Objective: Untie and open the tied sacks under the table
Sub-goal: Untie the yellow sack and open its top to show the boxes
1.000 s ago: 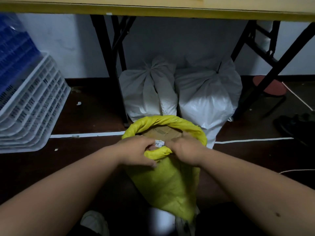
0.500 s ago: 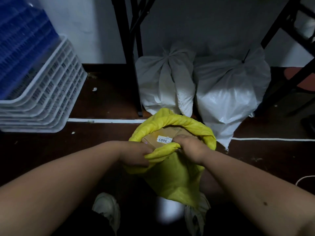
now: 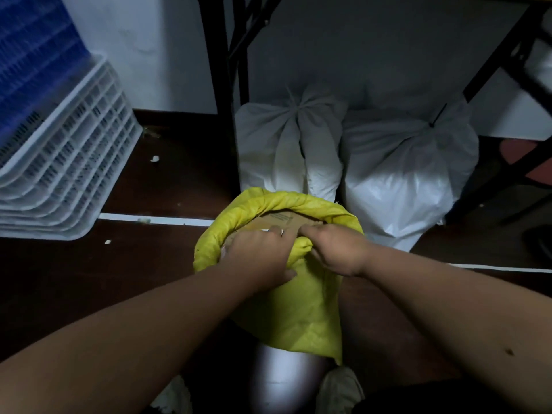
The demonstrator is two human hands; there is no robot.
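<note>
A yellow sack [image 3: 298, 309] stands on the dark floor in front of me, its mouth open and its rim rolled down. A brown cardboard box [image 3: 283, 221] shows inside it. My left hand [image 3: 257, 258] grips the near rim of the sack, fingers curled over the fold. My right hand [image 3: 337, 249] grips the same near rim just to the right, fingertips tucked inside. Behind it, under the table, two white sacks lean on the wall: the left white sack [image 3: 286, 144] and the right white sack [image 3: 409, 162], both with tied necks.
Black table legs [image 3: 227, 94] stand just left of the white sacks, more black legs [image 3: 507, 46] at the right. Stacked white crates [image 3: 65, 162] with blue crates [image 3: 30, 61] above sit at the left. White floor lines [image 3: 155, 219] cross the floor. My shoes [image 3: 340, 389] are below the sack.
The camera has dipped and moved closer. Both hands have shifted along the yellow sack's near rim, covering the white label on the box that showed earlier.
</note>
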